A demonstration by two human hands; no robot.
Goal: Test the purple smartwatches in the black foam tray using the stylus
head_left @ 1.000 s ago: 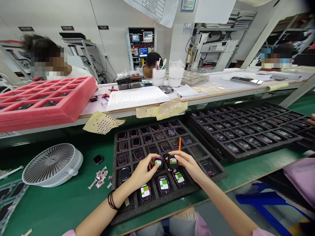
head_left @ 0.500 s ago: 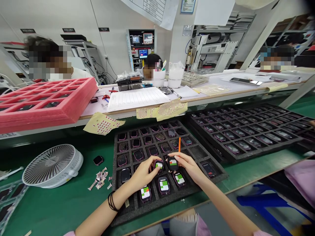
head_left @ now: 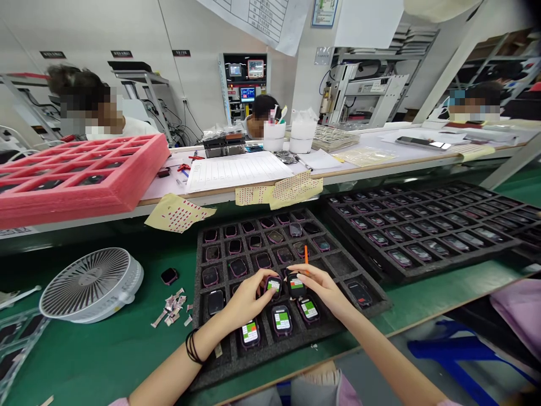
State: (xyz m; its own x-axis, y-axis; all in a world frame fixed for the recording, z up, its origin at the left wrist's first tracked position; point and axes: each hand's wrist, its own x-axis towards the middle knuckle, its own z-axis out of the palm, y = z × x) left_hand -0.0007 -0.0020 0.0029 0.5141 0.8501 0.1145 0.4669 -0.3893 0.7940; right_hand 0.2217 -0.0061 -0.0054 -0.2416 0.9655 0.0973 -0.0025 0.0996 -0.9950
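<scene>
My left hand [head_left: 252, 296] is closed around a smartwatch [head_left: 274, 285] whose lit screen is green and white. Beside it, my right hand [head_left: 323, 285] grips a second smartwatch [head_left: 296, 286] with a dark screen showing green and orange blocks. An orange stick [head_left: 306, 255] rises from behind the right fingers; how it is held is hidden. Both watches are over a black foam tray [head_left: 270, 352] of square pockets. Just below the hands, a watch [head_left: 281, 320], another watch [head_left: 309, 308] and a third watch [head_left: 249, 332] lie in pockets with their screens lit.
A white fan [head_left: 91, 285] stands at the left, near a loose watch [head_left: 169, 276] and small strips [head_left: 172, 307]. More filled black trays [head_left: 416, 269] are at the right. A raised shelf [head_left: 359, 171] with a pink foam tray [head_left: 127, 189] crosses behind. Other people sit beyond it.
The orange stick has shifted slightly left and down, with a small movement of my right fingers. Both hands keep their watches in nearly the same place. The camera view has tilted a little.
</scene>
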